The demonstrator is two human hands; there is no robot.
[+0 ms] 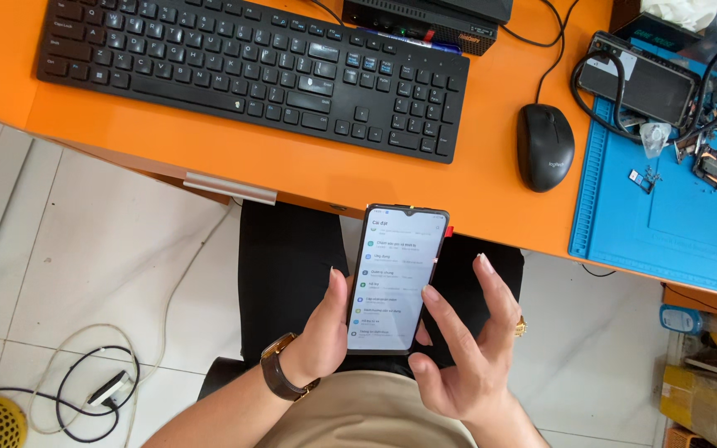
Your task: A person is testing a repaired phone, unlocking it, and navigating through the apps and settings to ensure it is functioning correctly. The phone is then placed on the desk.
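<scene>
An orange desk [292, 162] carries a black keyboard [251, 70] along its far left side. A black mouse [545, 147] lies to the right of the keyboard. A blue mat [665, 224] covers the desk's right end, with a dark phone [641, 79] and small loose parts [711, 162] on it. A black box [425, 21] sits at the far edge.
</scene>
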